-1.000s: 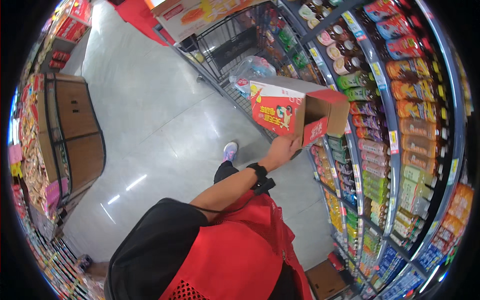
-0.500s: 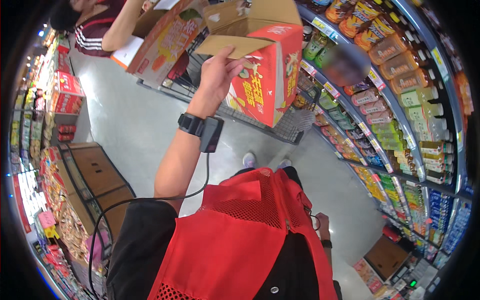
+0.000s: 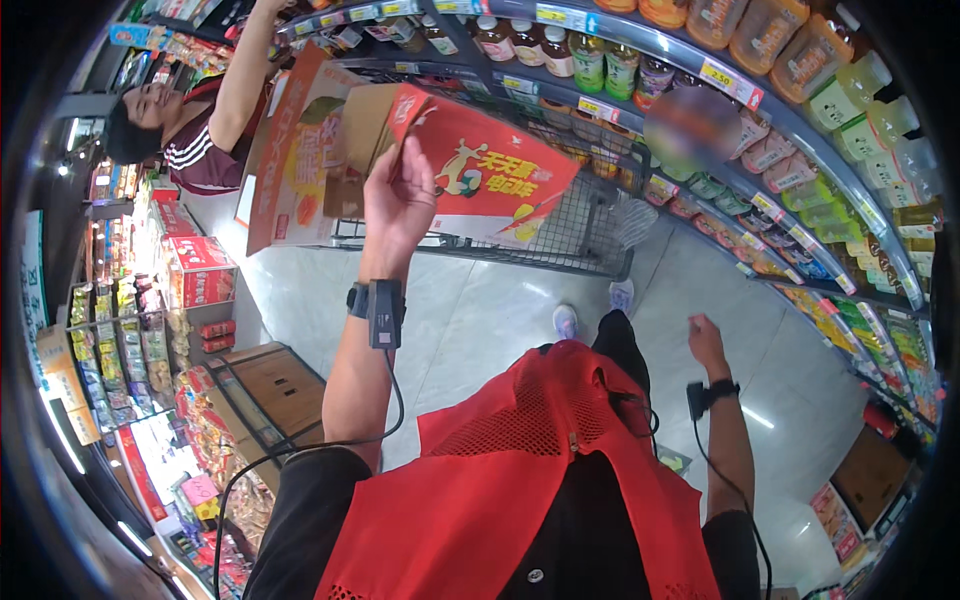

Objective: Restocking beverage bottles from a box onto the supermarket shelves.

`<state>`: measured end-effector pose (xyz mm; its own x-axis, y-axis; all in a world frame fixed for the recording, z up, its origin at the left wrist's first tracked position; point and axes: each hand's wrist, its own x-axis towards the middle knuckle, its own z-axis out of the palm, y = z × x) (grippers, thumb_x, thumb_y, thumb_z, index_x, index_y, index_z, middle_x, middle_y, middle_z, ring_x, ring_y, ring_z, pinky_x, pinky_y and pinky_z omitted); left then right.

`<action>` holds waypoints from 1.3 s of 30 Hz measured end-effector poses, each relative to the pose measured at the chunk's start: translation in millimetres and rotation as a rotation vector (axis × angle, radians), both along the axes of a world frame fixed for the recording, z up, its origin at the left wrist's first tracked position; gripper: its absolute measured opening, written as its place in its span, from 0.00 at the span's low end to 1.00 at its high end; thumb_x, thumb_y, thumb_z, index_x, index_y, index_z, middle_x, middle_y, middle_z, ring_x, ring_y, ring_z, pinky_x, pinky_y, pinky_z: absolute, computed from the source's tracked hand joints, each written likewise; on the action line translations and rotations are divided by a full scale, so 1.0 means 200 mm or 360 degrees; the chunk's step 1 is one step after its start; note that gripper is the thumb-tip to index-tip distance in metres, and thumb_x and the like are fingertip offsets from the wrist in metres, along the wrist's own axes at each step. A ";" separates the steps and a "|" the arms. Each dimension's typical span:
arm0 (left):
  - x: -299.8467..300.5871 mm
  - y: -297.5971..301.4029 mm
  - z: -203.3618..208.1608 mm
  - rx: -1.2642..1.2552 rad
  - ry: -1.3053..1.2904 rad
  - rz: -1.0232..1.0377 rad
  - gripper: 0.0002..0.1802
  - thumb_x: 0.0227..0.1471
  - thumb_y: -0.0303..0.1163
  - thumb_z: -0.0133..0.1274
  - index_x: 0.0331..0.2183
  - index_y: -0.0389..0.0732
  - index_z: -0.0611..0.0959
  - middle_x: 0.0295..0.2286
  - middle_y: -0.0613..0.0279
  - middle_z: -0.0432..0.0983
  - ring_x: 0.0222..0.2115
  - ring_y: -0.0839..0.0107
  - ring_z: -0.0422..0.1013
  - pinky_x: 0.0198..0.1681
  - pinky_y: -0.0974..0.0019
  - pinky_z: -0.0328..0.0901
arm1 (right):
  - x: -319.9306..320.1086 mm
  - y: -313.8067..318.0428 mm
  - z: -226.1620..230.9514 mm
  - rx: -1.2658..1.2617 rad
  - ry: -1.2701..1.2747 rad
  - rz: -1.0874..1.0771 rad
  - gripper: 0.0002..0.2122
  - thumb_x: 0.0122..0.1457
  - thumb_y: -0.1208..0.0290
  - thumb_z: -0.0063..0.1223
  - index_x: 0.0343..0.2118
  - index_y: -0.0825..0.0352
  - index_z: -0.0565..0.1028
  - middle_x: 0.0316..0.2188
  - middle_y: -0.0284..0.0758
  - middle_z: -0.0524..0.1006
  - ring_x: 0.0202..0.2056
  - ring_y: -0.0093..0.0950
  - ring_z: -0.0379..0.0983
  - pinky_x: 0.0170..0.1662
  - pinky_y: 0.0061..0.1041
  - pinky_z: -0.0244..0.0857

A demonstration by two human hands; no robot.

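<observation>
A red printed carton point(image 3: 490, 165) lies on its side across a wire shopping cart point(image 3: 590, 235), its brown flaps turned to the left. My left hand point(image 3: 402, 200) is at the carton's flap end, palm showing and fingers apart; I cannot tell whether it touches the cardboard. A black strap with a small device point(image 3: 384, 312) sits on that wrist. My right hand point(image 3: 707, 345) hangs over the floor on the right, away from the cart, fingers curled in with nothing seen in them. An orange and white carton point(image 3: 295, 170) stands to the left of the red one.
Shelves of drink bottles point(image 3: 590, 62) curve along the far side and right. Another person point(image 3: 205, 140) stands at the far left, one arm raised. Brown display bins point(image 3: 275, 390) stand on the left. A brown box point(image 3: 870, 480) is at the lower right.
The red carton has swung over onto its side. My left hand has let go of its flap. My right hand has come up and forward, and the view has shifted.
</observation>
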<state>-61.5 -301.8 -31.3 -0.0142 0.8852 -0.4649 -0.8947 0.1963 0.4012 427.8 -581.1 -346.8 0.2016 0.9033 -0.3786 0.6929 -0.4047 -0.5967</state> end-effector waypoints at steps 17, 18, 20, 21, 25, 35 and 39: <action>0.45 -0.17 -0.48 -0.0169 0.0717 -0.0444 0.14 0.62 0.34 0.50 0.47 0.39 0.75 0.40 0.59 0.79 0.40 0.71 0.77 0.46 0.67 0.72 | -0.51 0.92 -0.32 0.0130 0.0081 -0.0083 0.15 0.60 0.60 0.53 0.41 0.68 0.78 0.33 0.49 0.80 0.36 0.47 0.78 0.39 0.40 0.70; 0.50 -0.21 -0.53 -0.0300 0.0830 -0.0457 0.15 0.62 0.34 0.51 0.48 0.39 0.74 0.41 0.60 0.78 0.41 0.70 0.76 0.45 0.67 0.72 | -0.48 0.89 -0.30 0.0232 0.0141 -0.0150 0.15 0.60 0.59 0.54 0.39 0.69 0.78 0.32 0.47 0.80 0.35 0.44 0.78 0.39 0.38 0.70; 0.62 -0.25 -0.65 -0.0046 0.0803 -0.0345 0.15 0.60 0.33 0.54 0.46 0.37 0.75 0.41 0.58 0.78 0.40 0.68 0.77 0.43 0.67 0.73 | -0.44 0.82 -0.25 0.0313 0.0172 -0.0173 0.16 0.61 0.58 0.55 0.38 0.69 0.77 0.30 0.45 0.81 0.34 0.41 0.79 0.38 0.36 0.70; 0.66 -0.25 -0.71 -0.0125 0.0804 -0.0330 0.16 0.59 0.34 0.54 0.46 0.37 0.75 0.42 0.58 0.78 0.40 0.69 0.77 0.43 0.68 0.72 | -0.40 0.78 -0.22 0.0337 0.0242 -0.0219 0.15 0.61 0.59 0.54 0.37 0.69 0.77 0.30 0.45 0.80 0.33 0.41 0.78 0.38 0.35 0.69; 0.87 -0.21 -0.92 -0.0126 0.0985 -0.0305 0.14 0.59 0.36 0.54 0.44 0.38 0.78 0.38 0.61 0.78 0.38 0.71 0.75 0.42 0.68 0.71 | -0.15 0.55 -0.02 0.0428 -0.0138 -0.0063 0.12 0.61 0.62 0.55 0.32 0.69 0.76 0.27 0.42 0.77 0.32 0.41 0.75 0.37 0.36 0.66; 1.19 -0.57 -1.49 0.0129 0.1404 -0.0359 0.14 0.58 0.34 0.50 0.39 0.35 0.82 0.31 0.55 0.82 0.33 0.62 0.78 0.36 0.60 0.70 | 0.26 -0.41 0.72 0.0306 -0.0499 -0.0014 0.10 0.57 0.69 0.58 0.26 0.71 0.73 0.23 0.43 0.74 0.26 0.34 0.70 0.32 0.35 0.63; 1.11 -0.71 -1.64 0.0088 0.1292 -0.0745 0.18 0.56 0.37 0.52 0.45 0.38 0.81 0.37 0.55 0.81 0.37 0.62 0.76 0.42 0.59 0.70 | 0.31 -0.69 0.77 0.0176 -0.0730 -0.0288 0.16 0.52 0.65 0.61 0.24 0.76 0.72 0.20 0.43 0.74 0.23 0.33 0.69 0.29 0.36 0.63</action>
